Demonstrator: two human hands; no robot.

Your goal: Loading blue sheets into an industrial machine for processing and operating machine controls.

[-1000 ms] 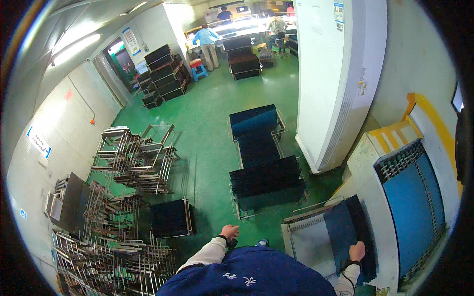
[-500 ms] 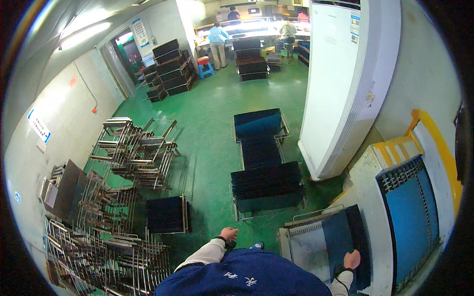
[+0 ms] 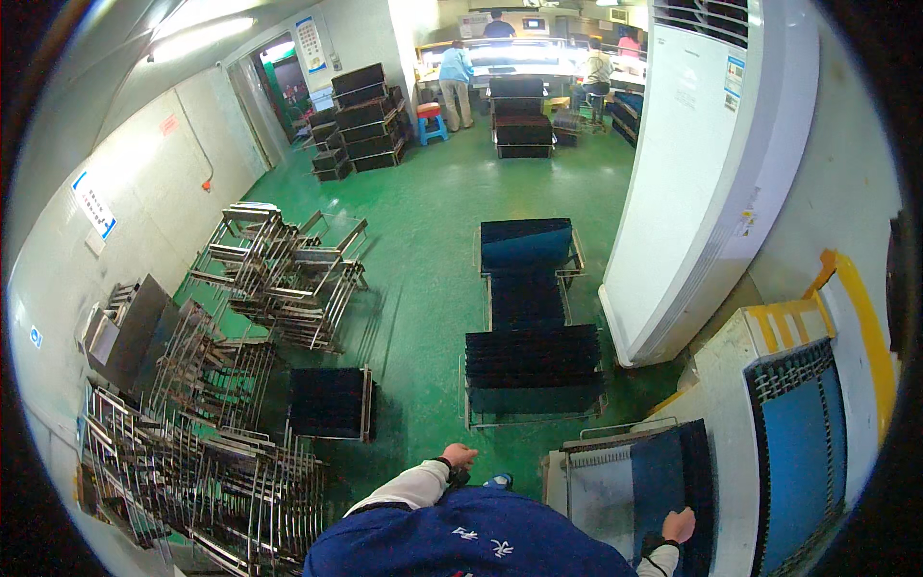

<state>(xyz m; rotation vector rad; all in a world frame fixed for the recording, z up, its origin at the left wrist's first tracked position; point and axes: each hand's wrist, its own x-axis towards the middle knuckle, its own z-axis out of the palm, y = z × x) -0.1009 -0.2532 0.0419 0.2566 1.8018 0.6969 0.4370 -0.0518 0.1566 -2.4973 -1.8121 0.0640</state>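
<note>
The right fingers [image 3: 685, 519] are over the panels [image 3: 659, 481] inside a rack [image 3: 555, 486]; whether they touch cannot be told. Right of them stands a machine [image 3: 803, 433], and ahead of them a tall cabinet [image 3: 663, 183]. The left fingers [image 3: 469, 452] are left of that rack, above the floor [image 3: 413, 288]. Ahead of them, three loaded racks [image 3: 524, 303] stand one behind another on the floor, left of the cabinet. To their left sits a single loaded rack [image 3: 329, 404], with piled frames [image 3: 274, 269] farther left, near the wall [image 3: 144, 192]. Far ahead of both are a stool [image 3: 430, 125], stacked racks [image 3: 522, 135] and, behind these, a desk [image 3: 548, 69].
</note>
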